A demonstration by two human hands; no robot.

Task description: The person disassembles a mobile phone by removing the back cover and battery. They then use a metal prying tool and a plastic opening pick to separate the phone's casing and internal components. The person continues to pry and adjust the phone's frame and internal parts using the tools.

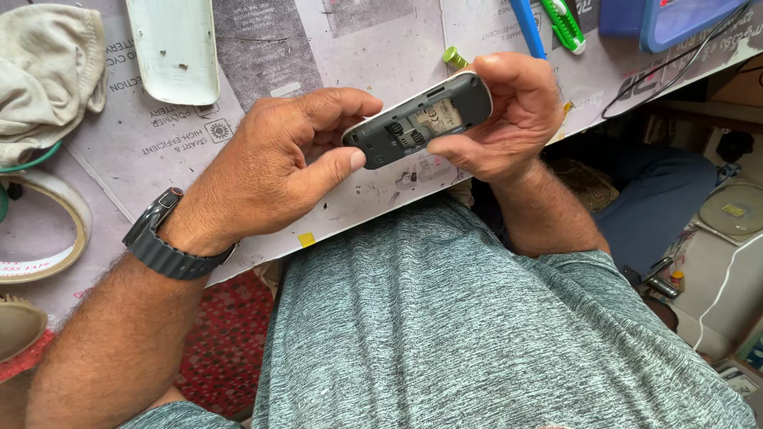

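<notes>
A small dark grey phone (pixel 419 119) with its back cover off lies slanted between both hands, its open battery bay and label facing me. My left hand (pixel 270 163) grips its lower left end, thumb pressed on the corner. My right hand (pixel 509 115) holds the upper right end with fingers curled over the top. A dark watch sits on my left wrist (pixel 171 238).
The hands hover over a cardboard-covered worktop (pixel 143 135). A white curved cover (pixel 173 48) lies at the top left, a cloth (pixel 48 63) beside it, tape rolls (pixel 48 230) at the left. A blue tool (pixel 526 28), a green cutter (pixel 566 24), a small green cap (pixel 455 57) and a blue box (pixel 675 20) lie at the back right.
</notes>
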